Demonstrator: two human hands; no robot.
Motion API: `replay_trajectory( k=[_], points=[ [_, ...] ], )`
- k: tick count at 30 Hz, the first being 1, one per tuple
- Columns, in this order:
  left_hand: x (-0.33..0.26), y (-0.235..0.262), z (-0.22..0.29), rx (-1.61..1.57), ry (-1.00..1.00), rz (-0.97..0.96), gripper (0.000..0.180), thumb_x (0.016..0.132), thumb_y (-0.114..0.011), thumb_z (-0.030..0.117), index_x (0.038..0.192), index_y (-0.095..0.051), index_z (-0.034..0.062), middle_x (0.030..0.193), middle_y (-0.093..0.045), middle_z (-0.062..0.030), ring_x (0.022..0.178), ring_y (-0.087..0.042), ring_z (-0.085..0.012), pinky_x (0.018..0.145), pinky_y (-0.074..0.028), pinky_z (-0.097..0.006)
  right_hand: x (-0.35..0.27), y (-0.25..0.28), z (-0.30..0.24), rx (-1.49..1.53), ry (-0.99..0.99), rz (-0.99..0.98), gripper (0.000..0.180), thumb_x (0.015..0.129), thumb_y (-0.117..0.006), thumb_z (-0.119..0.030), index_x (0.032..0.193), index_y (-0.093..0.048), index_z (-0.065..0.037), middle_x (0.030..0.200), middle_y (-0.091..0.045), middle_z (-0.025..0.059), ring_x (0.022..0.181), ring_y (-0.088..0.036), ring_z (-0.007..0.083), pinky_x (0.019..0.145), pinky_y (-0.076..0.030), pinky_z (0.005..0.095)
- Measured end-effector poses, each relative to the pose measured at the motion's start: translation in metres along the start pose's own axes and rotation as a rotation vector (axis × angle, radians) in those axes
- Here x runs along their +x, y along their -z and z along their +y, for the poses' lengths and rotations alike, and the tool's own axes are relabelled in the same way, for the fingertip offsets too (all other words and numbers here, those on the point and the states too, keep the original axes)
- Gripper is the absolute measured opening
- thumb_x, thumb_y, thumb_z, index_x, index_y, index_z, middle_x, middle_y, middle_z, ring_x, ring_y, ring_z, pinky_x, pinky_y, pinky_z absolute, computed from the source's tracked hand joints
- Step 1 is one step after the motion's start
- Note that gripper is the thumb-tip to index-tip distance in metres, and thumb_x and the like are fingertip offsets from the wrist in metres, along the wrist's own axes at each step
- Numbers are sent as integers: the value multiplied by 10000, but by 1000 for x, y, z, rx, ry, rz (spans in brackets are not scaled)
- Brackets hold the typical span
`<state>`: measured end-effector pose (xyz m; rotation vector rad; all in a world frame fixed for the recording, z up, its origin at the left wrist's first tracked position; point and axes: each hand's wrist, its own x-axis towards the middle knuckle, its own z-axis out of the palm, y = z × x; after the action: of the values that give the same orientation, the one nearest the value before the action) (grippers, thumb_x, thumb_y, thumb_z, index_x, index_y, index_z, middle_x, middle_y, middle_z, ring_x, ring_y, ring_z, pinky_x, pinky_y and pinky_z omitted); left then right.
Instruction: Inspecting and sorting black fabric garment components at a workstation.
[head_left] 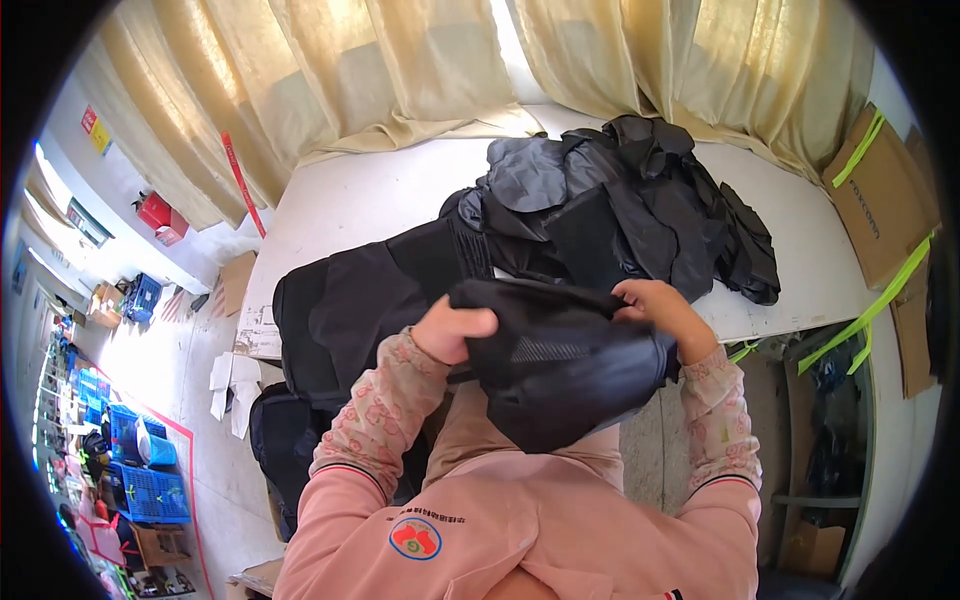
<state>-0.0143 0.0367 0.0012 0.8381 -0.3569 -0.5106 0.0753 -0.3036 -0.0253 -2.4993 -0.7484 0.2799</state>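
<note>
Between my two hands, just off the table's near edge, hangs a black fabric bag-like piece (pixel 570 370) with a ribbed or mesh patch on it. My left hand (pixel 455 328) grips its left upper corner, thumb on top. At the upper right edge, my right hand (pixel 662 312) pinches the fabric with bent fingers. Beyond my hands, a heap of black sewn pieces (pixel 610 200) lies crumpled on the white table (pixel 360 190). Left of my left hand, flat black padded pieces (pixel 360 295) are stacked and overhang the table's near edge.
More black pieces (pixel 285 430) hang low at the left. Cardboard boxes (pixel 880 200) with bright green straps stand at the right, beside a shelf (pixel 820 500) under the table. Pale curtains (pixel 430 70) close off the far side. Blue crates (pixel 150 490) stand on the floor at far left.
</note>
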Motion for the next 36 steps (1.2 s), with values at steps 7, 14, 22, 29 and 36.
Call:
replay_trajectory(
  k=[7, 14, 22, 29, 36],
  points=[
    [6, -4, 30, -22, -205, 126, 502, 791, -729, 214, 1205, -554, -8, 1150, -627, -120, 1047, -610, -249, 938, -474, -376, -27, 66, -65, 350, 212, 637, 322, 811, -675, -77, 1121, -595, -40, 929, -641, 63, 880, -608, 159, 808, -486, 281],
    [6, -4, 45, -130, -273, 109, 534, 855, -645, 273, 1274, -491, -21, 1231, -582, -142, 1105, -582, -290, 981, -449, -401, -36, 12, -118, 151, 381, -516, 214, 815, -697, -196, 964, -654, -48, 881, -665, 94, 846, -641, 247, 762, -499, 344],
    [16, -20, 29, 52, -174, 4, 632, 886, -577, 457, 1326, -436, 26, 1291, -533, -130, 1146, -551, -269, 1015, -419, -402, -23, 38, -213, 10, 696, 729, 315, 716, -730, -93, 1011, -622, -63, 897, -607, 98, 860, -596, 296, 813, -477, 400],
    [18, -23, 32, 199, -218, 302, 212, 966, -526, 184, 1112, -587, 42, 1052, -632, -22, 953, -594, -114, 848, -488, -282, -4, 30, -171, 36, 543, 721, 309, 712, -674, 36, 1009, -618, -28, 846, -560, 122, 777, -590, 293, 702, -485, 370],
    [-4, -8, 48, 147, -416, 267, 305, 905, -583, 56, 1204, -529, 36, 1046, -623, -38, 959, -587, -110, 869, -467, -256, -10, 42, -155, 48, 492, 558, 226, 784, -652, -2, 1004, -618, -43, 833, -538, 126, 709, -592, 312, 618, -484, 359]
  ],
)
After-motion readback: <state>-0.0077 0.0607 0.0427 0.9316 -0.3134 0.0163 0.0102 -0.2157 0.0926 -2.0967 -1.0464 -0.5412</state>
